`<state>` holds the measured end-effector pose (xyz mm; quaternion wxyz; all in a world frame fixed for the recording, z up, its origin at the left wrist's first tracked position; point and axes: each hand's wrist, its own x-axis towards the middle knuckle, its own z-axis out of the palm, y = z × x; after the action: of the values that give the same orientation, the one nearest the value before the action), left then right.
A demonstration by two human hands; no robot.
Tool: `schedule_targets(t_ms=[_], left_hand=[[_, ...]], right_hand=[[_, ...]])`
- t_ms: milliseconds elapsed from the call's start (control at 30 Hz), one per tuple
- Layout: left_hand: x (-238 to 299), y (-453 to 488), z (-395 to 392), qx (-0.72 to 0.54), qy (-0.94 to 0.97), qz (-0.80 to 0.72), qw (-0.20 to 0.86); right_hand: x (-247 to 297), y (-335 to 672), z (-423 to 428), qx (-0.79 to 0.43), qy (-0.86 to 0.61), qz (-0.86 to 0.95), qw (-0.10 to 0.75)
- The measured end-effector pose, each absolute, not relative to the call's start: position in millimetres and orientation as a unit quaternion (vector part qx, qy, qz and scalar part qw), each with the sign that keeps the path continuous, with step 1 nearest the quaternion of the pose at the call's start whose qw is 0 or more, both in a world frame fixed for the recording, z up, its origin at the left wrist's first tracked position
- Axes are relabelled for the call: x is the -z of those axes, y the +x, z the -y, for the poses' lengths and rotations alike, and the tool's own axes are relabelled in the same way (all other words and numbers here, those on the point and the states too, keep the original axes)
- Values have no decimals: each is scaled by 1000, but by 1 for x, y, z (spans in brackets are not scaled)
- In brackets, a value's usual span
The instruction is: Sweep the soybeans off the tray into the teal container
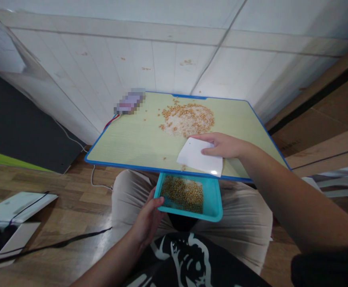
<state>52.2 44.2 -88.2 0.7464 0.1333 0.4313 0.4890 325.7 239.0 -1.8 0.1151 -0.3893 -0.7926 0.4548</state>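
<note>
My right hand [221,145] grips a flat white scraper [199,153] at the near edge of the table [126,139]. Just beyond it lies a spread pile of soybeans [203,113] mixed with white rice grains [181,122]. A few stray bits sit on the tabletop by the scraper's lower edge. Below the table edge, my left hand [150,217] holds a turquoise plastic tray [212,199] by its left side, thumb over the rim. Soybeans with some pale grains [184,193] cover much of the tray's bottom.
A pixelated, pale purple object [130,101] with a red cord lies at the table's far left corner. Behind stands a white panelled wall [132,59] with a cable. Cardboard boxes [317,123] are at the right. White boxes [15,207] and a black strap lie at the lower left.
</note>
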Motion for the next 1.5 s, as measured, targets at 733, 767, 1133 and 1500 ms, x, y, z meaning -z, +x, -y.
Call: schedule_targets(t_ms=[733,767,1133,1500], left_hand=[[82,52,-46,-478,130,-439,750],[82,52,-47,-475,132,-439,751],[88,48,-47,-484,148,-423,752],[85,38,-46,-500,146,-419,744]], right_hand=[[1,325,-235,-474,-344,805,97],[2,326,-235,-480,-342,802,98],[13,330,-228,-533,-374,728,216],[-10,321,-230,-445,-423,756,229]])
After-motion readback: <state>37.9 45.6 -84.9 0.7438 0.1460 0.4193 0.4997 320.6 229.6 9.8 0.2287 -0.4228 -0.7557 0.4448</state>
